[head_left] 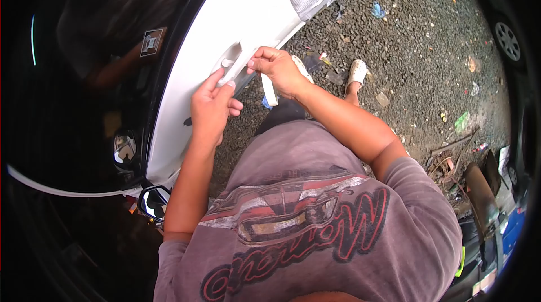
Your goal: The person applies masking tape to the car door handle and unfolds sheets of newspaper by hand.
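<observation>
A narrow, cream-coloured, tape-like strip (269, 89) is hanging from the right hand (280, 71), beside a long white door handle (239, 69) on a glossy white car door (225, 14). The right fingers are pinching it; whether the left hand's (209, 107) fingers, touching the handle, are clamping, I can't tell. It's looking light, limp, probably sticky and tearable, so its edges are inviting a gentle fingertip hold.
</observation>
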